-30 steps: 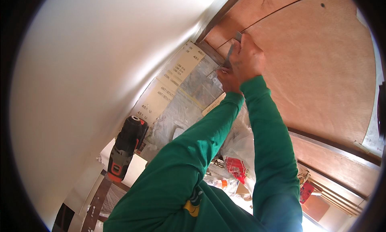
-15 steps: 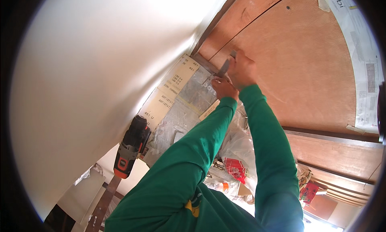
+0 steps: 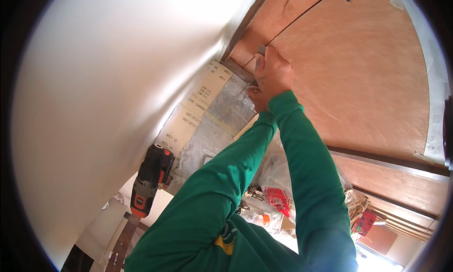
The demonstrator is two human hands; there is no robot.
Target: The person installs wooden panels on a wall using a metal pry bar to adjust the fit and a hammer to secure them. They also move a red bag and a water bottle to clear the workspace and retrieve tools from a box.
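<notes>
Near left: one drill (image 3: pixel 150 182). Farther, left hand (image 3: pixel 257 101) just below the right; grip cannot be told, fingers partly hidden. Right hand (image 3: pixel 276 74) clamped on a flat grey blade (image 3: pixel 261 49), which lies at the seam (image 3: pixel 302 15) of the far brown board (image 3: pixel 358 83). Risk, judged: uneven pressure could skid the blade, scratching the board. Count: two hands, one blade, one drill.

A white wall (image 3: pixel 94 121) fills nine o'clock, brightening to glare toward twelve. A brown beam (image 3: pixel 122 240) slants between seven and eight, a dark rail (image 3: pixel 387 162) crosses three, slats (image 3: pixel 401 224) run at four, daylight (image 3: pixel 373 262) glows nearer five.
</notes>
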